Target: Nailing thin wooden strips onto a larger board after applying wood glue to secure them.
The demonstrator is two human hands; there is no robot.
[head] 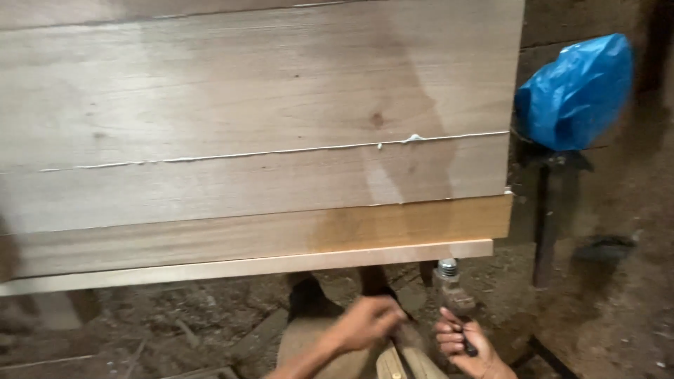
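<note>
My right hand (467,344), at the bottom right of the frame, is curled tight around a dark metal clamp handle (453,298) whose threaded silver screw end (447,267) points straight up at the underside of the wide glued panel of pale wooden boards (253,133). The clamp's long axis runs vertically, from my fist up to the thin light wooden strip (246,265) along the panel's lower edge — the screw tip sits just beneath that strip, near its right end.

My left hand (368,321) is just to the left of it, blurred; its fingers look bent over something dark below the panel, but I cannot tell what it grips or how tightly. The right hand is the nearer one to the screw.

A line of squeezed-out white glue (281,151) runs across the panel along a board joint. At the upper right, a crumpled blue plastic bag (576,91) covers the top of a dark metal stand (544,224); what the bag holds is hidden. Below everything lies a dirt floor (618,316) littered with scraps.
</note>
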